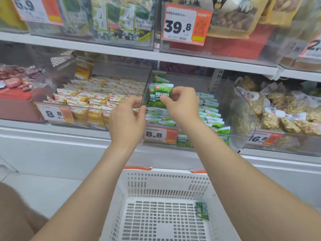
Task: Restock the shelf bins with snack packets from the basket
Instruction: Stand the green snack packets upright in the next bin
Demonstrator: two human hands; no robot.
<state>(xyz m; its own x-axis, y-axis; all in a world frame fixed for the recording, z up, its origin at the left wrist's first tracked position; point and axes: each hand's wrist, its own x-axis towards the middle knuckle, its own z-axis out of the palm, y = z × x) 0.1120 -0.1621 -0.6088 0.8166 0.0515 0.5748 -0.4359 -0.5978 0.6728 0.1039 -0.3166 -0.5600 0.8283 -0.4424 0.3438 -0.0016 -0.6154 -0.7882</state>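
My right hand [182, 103] pinches a few green snack packets [159, 94] upright over the clear bin [243, 108] of green packets on the middle shelf. My left hand [127, 119] is beside it at the bin's clear left divider, fingers curled at the packets' lower left edge; whether it grips them I cannot tell. Below my forearms stands the white plastic basket [135, 186] with orange handles. One green packet [201, 210] leans against the basket's right inner wall.
Left of the green bin is a bin of yellow-white packets [97, 96] with an 8.8 price tag [55, 113]. Right of it is a bin of bagged nuts [284, 110]. An upper shelf holds seaweed packs [111, 18] and a 39.8 tag [184, 25].
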